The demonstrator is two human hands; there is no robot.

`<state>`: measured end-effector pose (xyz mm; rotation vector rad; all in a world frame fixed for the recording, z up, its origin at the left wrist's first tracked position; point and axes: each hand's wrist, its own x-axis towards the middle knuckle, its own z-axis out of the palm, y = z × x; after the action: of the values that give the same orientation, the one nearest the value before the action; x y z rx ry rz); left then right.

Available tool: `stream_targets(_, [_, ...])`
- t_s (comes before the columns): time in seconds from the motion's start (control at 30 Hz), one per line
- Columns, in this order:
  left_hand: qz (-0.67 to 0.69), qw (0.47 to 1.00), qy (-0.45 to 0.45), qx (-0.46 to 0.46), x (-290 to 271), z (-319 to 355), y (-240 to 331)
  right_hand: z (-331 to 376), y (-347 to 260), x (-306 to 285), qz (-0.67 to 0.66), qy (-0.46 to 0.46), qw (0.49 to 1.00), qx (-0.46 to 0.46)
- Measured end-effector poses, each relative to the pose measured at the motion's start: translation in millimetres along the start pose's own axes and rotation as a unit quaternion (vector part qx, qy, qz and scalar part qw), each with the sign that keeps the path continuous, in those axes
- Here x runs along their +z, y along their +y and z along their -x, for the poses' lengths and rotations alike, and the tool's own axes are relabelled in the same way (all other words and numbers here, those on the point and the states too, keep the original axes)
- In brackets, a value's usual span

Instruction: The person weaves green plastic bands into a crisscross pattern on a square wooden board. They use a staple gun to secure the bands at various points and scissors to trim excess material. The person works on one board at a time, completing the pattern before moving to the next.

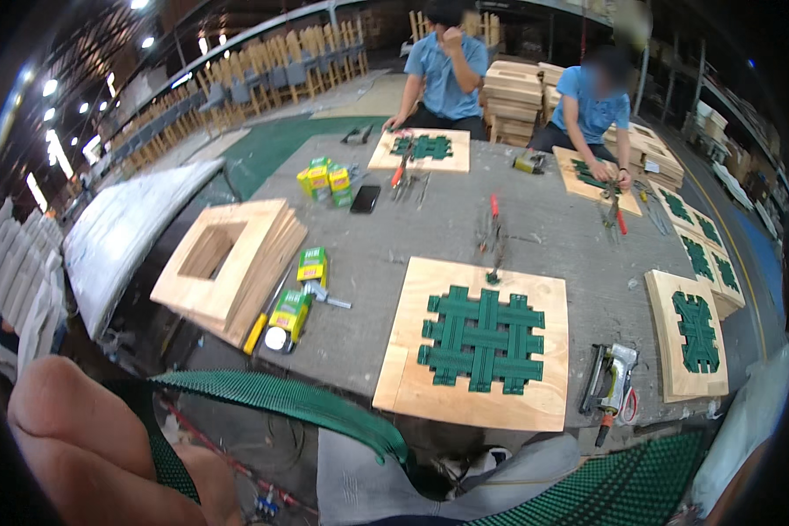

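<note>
Large in the lower left, my left hand [88, 438] is closed around a green webbing strap [272, 390], which arches over to my lap. Another wide length of green webbing [614, 482] runs toward the lower right. There, only a strip of skin of my right arm or hand [745, 482] shows at the rim, its fingers hidden. On the table before me lies a wooden board [403, 359] with woven green webbing [485, 340] across its middle. Right of it rests a staple gun [612, 386]. Beyond the board lie red-handled pliers [496, 223].
Square wooden frames [228, 263] are stacked at the table's left, beside small green-yellow boxes [312, 267] and a yellow-handled screwdriver [255, 334]. Webbed boards [675, 351] stand stacked at the right. Across the table [359, 263], two people in blue shirts [451, 70] have similar boards. A phone [366, 199] lies there.
</note>
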<state>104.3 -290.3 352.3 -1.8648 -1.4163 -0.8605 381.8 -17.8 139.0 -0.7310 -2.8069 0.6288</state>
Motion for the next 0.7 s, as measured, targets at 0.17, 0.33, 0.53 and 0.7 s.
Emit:
stream_targets(0.17, [-0.009, 1.0, 0.015, -0.011, 14, -10, -1, -5, 6, 2, -0.013, 0.012, 1.0, 0.006])
stream_targets(0.33, [0.005, 0.999, 0.032, -0.022, 22, -18, 1, 0, 0, 4, -0.026, 0.01, 1.0, 0.007])
stream_targets(0.53, [0.022, 0.998, 0.048, -0.035, 27, -30, 9, -1, -25, -73, -0.045, 0.138, 0.988, -0.045])
stream_targets(0.7, [0.043, 0.985, 0.087, -0.143, 32, -31, 15, 7, -76, -185, -0.063, 0.335, 0.919, -0.196])
